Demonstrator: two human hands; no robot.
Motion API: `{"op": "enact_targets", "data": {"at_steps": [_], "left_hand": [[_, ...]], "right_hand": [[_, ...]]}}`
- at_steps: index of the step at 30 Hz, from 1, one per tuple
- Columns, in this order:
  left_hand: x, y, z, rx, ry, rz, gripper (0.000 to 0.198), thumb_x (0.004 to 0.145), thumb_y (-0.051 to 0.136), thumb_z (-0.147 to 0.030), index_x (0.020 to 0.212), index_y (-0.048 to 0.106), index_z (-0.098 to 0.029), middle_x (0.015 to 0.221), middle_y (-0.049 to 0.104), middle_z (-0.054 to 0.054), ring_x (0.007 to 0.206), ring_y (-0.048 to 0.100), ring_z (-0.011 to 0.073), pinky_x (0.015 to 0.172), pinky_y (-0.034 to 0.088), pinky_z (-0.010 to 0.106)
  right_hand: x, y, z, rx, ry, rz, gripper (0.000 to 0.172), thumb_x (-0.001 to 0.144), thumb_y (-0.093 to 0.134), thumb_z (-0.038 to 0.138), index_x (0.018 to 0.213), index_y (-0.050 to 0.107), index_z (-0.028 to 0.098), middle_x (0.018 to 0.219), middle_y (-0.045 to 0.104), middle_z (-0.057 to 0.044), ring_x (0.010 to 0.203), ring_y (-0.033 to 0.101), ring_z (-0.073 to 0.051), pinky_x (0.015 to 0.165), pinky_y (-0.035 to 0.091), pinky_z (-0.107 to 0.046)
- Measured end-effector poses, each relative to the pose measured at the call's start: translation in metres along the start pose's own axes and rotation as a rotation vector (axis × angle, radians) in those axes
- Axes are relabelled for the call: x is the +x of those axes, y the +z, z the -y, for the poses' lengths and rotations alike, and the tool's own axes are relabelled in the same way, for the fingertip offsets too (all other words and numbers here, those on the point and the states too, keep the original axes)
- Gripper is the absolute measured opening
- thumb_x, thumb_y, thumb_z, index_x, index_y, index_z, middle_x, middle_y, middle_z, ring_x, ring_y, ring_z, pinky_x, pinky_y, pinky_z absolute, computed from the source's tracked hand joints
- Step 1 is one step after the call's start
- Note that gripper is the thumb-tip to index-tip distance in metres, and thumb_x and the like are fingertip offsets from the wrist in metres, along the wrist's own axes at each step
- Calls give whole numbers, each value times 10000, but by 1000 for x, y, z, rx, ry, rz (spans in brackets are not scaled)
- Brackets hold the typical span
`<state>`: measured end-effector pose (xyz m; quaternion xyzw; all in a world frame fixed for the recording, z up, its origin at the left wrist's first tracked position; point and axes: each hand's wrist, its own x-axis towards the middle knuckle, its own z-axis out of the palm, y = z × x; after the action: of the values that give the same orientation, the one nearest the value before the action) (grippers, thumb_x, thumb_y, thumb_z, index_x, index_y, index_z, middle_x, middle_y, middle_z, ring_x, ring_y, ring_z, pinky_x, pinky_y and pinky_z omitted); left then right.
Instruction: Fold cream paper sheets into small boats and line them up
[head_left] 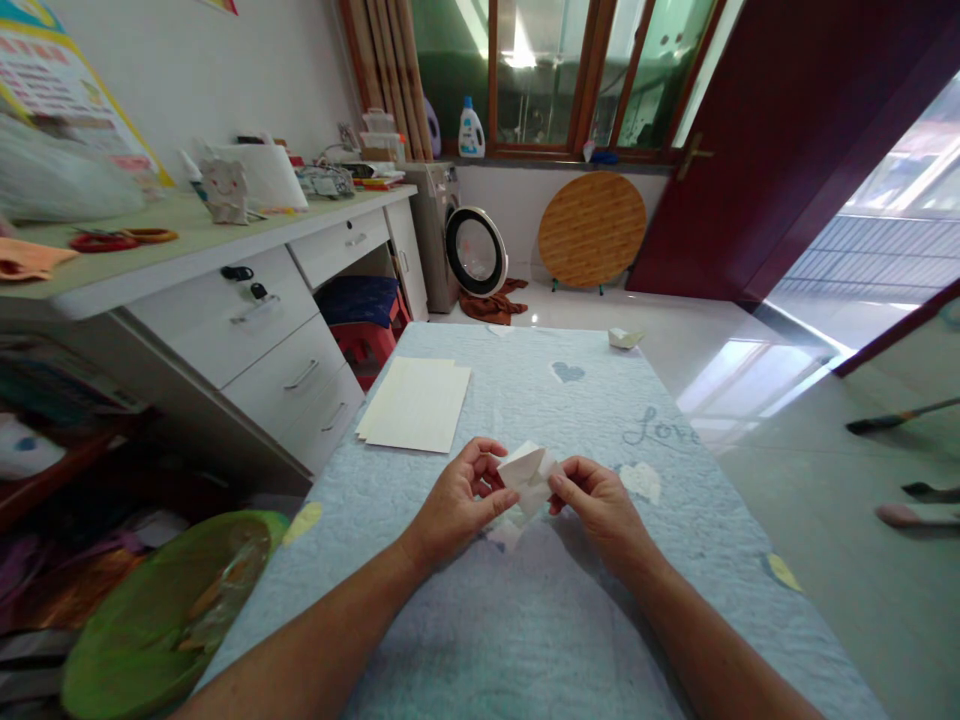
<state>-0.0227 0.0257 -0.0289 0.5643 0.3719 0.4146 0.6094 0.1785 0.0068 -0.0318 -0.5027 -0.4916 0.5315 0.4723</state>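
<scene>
A small piece of folded white paper (525, 470) is held between my two hands, a little above the table. My left hand (472, 490) pinches its left side, thumb in front and fingers behind. On the right side, my right hand (592, 490) grips the paper's edge between thumb and fingertips. Ahead and to the left lies a stack of cream paper sheets (420, 405), flat on the cloth. At the far right corner of the table sits a small folded paper piece (624, 338), shaped somewhat like a boat.
A light blue quilted cloth (540, 630) covers the table. Left of it stand a white desk with drawers (255, 320) and a green basin (150, 620). A red stool (367, 335) is tucked under the desk. Beyond are an open washing machine door (476, 252) and a round wooden tabletop (592, 228).
</scene>
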Motion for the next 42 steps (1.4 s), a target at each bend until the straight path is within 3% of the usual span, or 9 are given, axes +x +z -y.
{"op": "enact_targets", "data": {"at_steps": [6, 18, 31, 39, 42], "left_hand": [[2, 1, -3, 9, -55, -119, 335, 753, 765, -407, 853, 560, -162, 719, 605, -22, 634, 550, 106, 592, 413, 212], [3, 2, 1, 25, -3, -178, 265, 766, 750, -364, 865, 605, -166, 663, 573, -43, 598, 514, 98, 574, 388, 204], [2, 1, -1, -40, -38, -111, 333, 747, 744, -337, 976, 550, -193, 767, 587, -31, 656, 538, 109, 587, 404, 206], [2, -2, 0, -45, -14, -122, 290, 762, 743, -301, 961, 565, -187, 657, 546, -61, 596, 505, 97, 587, 374, 202], [1, -3, 0, 5, -1, -109, 235, 795, 706, -289, 968, 581, -190, 722, 562, -39, 647, 527, 108, 609, 394, 210]], "right_hand": [[0, 4, -2, -16, 1, 26, 384, 771, 713, 547, 695, 628, 181, 598, 616, -3, 574, 552, -136, 591, 424, -262], [2, 8, -11, 41, 44, 51, 389, 750, 730, 544, 697, 584, 187, 593, 584, 23, 526, 540, -117, 534, 442, -254], [1, 8, -3, 24, 0, -24, 397, 726, 746, 552, 697, 564, 201, 600, 583, 20, 538, 547, -128, 529, 452, -256], [-1, 7, -5, -37, -43, 18, 309, 788, 696, 495, 740, 606, 204, 683, 594, 5, 601, 531, -140, 545, 455, -256], [-3, 7, -5, -86, -70, 40, 276, 839, 636, 462, 759, 628, 198, 689, 586, 6, 596, 520, -134, 560, 436, -257]]}}
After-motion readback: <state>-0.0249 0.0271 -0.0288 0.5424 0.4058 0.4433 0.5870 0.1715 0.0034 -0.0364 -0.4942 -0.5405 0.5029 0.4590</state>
